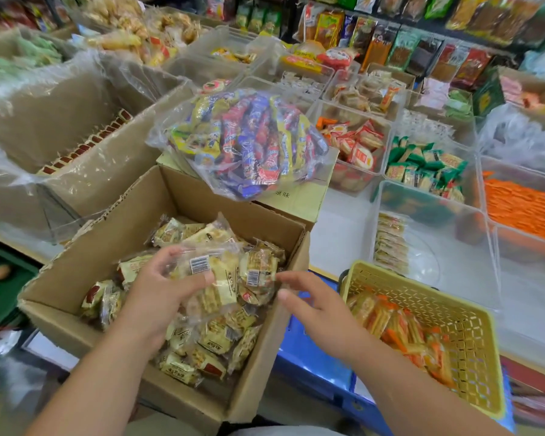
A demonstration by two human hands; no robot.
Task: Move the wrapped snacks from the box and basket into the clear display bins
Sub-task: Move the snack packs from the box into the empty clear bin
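An open cardboard box (202, 196) in front of me holds several cream-and-brown wrapped snacks (214, 335). My left hand (161, 291) grips a bunch of these snack packets (221, 275) just above the box. My right hand (309, 302) hovers at the box's right wall, fingers spread and relaxed, fingertips near the bunch and holding nothing. A yellow basket (466, 328) at the right holds orange-wrapped snacks (400, 332). A clear display bin (438, 202) behind the basket holds a short row of cream packets (390, 243).
A clear bag of colourful sweets (249, 143) lies on a closed carton behind the box. More clear bins with red (356, 143), green (425, 168) and orange (516, 202) snacks fill the counter. A large plastic-lined carton (60, 121) stands at left. A blue crate (315, 363) sits under the basket.
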